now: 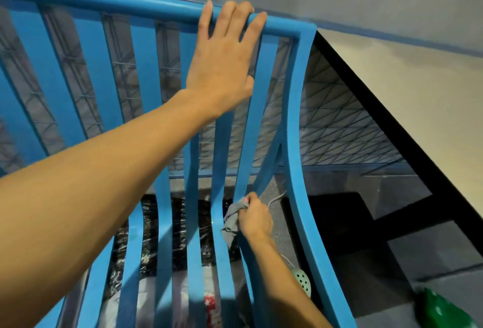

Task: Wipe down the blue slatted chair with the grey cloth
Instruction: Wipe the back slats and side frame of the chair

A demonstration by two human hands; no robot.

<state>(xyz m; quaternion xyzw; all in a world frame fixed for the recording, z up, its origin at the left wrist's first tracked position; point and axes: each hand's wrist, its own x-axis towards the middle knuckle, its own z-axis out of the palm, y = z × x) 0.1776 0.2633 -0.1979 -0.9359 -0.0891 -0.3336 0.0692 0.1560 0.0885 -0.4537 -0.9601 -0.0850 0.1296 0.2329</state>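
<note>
Blue slatted chair point(298, 118) had its slats running from the top rail point(104, 1) down toward you. Your right grip point(256, 219) pinched the bunched grey cloth point(231, 219) against a low slat, left grip point(222, 61) spread over the rail.

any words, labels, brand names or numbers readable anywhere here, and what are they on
No readable text anywhere in the view.
On the red patch under the blue slatted chair: white star shapes only, too blurred for any letters.
On the green object at bottom right: no label visible.
</note>
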